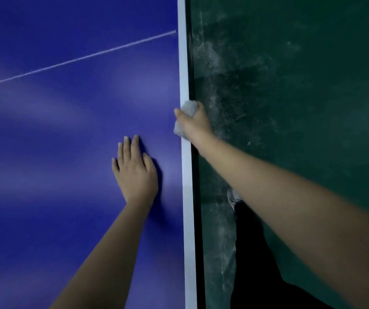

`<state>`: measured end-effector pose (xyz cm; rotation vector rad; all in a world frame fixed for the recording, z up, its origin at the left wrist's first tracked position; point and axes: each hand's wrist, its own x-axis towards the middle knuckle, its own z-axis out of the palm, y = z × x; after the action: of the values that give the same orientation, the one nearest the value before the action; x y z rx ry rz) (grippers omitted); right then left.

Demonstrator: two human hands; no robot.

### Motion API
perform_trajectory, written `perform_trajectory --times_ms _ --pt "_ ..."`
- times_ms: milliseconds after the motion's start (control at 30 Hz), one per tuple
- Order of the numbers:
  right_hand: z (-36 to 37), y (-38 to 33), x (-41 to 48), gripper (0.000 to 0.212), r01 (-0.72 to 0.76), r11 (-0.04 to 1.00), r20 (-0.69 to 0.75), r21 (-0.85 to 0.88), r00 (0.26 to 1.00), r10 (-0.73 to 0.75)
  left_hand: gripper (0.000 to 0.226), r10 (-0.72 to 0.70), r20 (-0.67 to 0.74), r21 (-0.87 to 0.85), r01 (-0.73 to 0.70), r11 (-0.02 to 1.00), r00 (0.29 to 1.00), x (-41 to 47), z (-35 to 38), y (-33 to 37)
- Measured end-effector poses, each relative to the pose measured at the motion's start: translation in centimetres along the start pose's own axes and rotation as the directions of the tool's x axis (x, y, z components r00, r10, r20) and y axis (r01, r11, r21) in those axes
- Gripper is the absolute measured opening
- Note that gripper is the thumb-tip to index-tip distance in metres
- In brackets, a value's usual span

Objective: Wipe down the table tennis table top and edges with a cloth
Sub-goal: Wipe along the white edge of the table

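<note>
The blue table tennis table top fills the left of the view, with a thin white centre line crossing it. Its white edge stripe runs top to bottom. My right hand grips a bunched grey cloth against that edge, thumb on top of the stripe, fingers down the table's side. A second bit of the cloth shows below my thumb. My left hand lies flat on the blue top, fingers straight, a little left of the edge.
Right of the table lies a dark green floor with pale scuffed dust patches. My dark trouser leg and a light shoe stand close beside the table edge, below my right forearm.
</note>
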<state>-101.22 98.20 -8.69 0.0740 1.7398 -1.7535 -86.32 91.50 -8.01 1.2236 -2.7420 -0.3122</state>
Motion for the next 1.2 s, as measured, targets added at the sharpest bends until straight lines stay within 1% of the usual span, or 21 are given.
perform_trajectory --times_ms 33,100,133,167,233,267,333,467,567,600,633,667,700,733,767,833,867,933,1000,1067,1200 --pt "0.0 0.8 -1.0 0.025 0.008 1.000 0.008 -0.005 1.000 -0.008 0.048 0.003 0.003 0.002 -0.003 1.000 1.000 -0.1 0.0 0.0" --pt "-0.4 3.1 -5.5 0.063 -0.038 0.999 0.003 -0.037 0.999 0.038 0.048 0.014 0.008 0.008 -0.014 1.000 1.000 -0.1 0.0 -0.1" --pt "-0.8 4.5 -8.1 0.072 -0.059 0.997 0.017 -0.056 0.998 0.060 0.049 0.016 0.010 0.012 -0.016 1.000 1.000 -0.1 0.0 -0.1" --pt "-1.3 5.6 -10.5 0.076 -0.061 0.994 0.048 -0.089 0.997 0.065 0.051 0.012 0.014 0.016 -0.013 1.000 1.000 0.0 0.0 -0.1" --pt "-2.1 6.8 -12.5 0.075 -0.043 0.991 0.101 -0.128 0.993 0.056 0.054 0.001 0.024 0.022 -0.001 1.000 1.000 0.0 0.0 0.0" --pt "-2.2 6.5 -11.5 0.075 -0.065 0.989 0.109 -0.133 0.991 0.080 0.056 -0.003 0.028 0.027 0.002 1.000 1.000 0.0 0.0 0.0" --pt "-1.4 4.5 -7.3 0.073 -0.090 0.985 0.059 -0.148 0.993 0.099 0.059 -0.006 0.041 0.042 0.005 0.999 0.999 0.1 0.0 0.0" --pt "0.6 -2.7 5.1 0.062 0.037 0.986 -0.099 -0.161 0.994 -0.054 0.057 -0.022 0.074 0.081 0.016 0.997 0.997 0.3 0.0 0.0" --pt "1.0 -6.9 12.0 0.061 0.149 0.947 -0.122 -0.285 0.974 -0.190 0.056 -0.022 0.093 0.087 0.014 0.996 0.995 0.4 -0.2 0.2" --pt "0.9 -7.7 13.4 0.062 0.217 0.907 -0.086 -0.362 0.961 -0.265 0.056 -0.020 0.098 0.089 0.011 0.996 0.995 0.4 -0.3 0.2" --pt "0.7 -8.3 14.4 0.065 0.308 0.824 -0.014 -0.475 0.934 -0.358 0.056 -0.015 0.102 0.089 0.006 0.996 0.995 0.5 -0.3 0.2" --pt "0.5 -8.8 15.1 0.066 0.405 0.676 0.099 -0.616 0.891 -0.443 0.056 -0.009 0.105 0.089 0.000 0.996 0.994 0.5 -0.3 0.1" --pt "0.2 -9.1 15.5 0.066 0.484 0.478 0.235 -0.733 0.840 -0.489 0.056 -0.006 0.109 0.087 -0.004 0.996 0.994 0.6 -0.3 0.0" --pt "0.1 -9.3 15.6 0.066 0.532 0.287 0.355 -0.797 0.796 -0.490 0.056 -0.005 0.112 0.086 -0.005 0.996 0.994 0.6 -0.3 0.0" --pt "0.1 -9.6 15.4 0.067 0.559 0.136 0.451 -0.818 0.770 -0.452 0.057 -0.006 0.115 0.083 -0.004 0.997 0.993 0.7 -0.3 0.0" --pt "0.7 -9.5 13.3 0.069 0.626 -0.073 0.613 -0.776 0.723 -0.318 0.057 -0.010 0.123 0.074 0.001 0.997 0.992 0.7 -0.4 0.1" --pt "1.2 -8.8 11.6 0.071 0.675 -0.130 0.684 -0.726 0.691 -0.234 0.058 -0.010 0.122 0.070 0.002 0.998 0.992 0.9 -0.5 0.2" --pt "2.1 -6.5 7.4 0.078 0.766 -0.148 0.780 -0.626 0.618 -0.100 0.058 -0.007 0.114 0.067 -0.001 0.998 0.993 1.1 -0.6 0.3" --pt "2.3 -3.9 3.0 0.077 0.807 -0.186 0.826 -0.560 0.561 -0.054 0.057 -0.002 0.102 0.055 -0.004 0.998 0.995 1.1 -0.5 0.3" --pt "2.3 -2.6 0.6 0.072 0.779 -0.225 0.806 -0.586 0.588 -0.064 0.056 -0.002 0.083 0.035 -0.001 0.999 0.997 1.2 -0.4 0.3" --pt "4.1 -4.6 5.1 0.070 0.748 -0.124 0.758 -0.652 0.640 -0.126 0.057 -0.004 0.092 0.031 0.002 1.000 0.996 1.3 -0.3 0.4"
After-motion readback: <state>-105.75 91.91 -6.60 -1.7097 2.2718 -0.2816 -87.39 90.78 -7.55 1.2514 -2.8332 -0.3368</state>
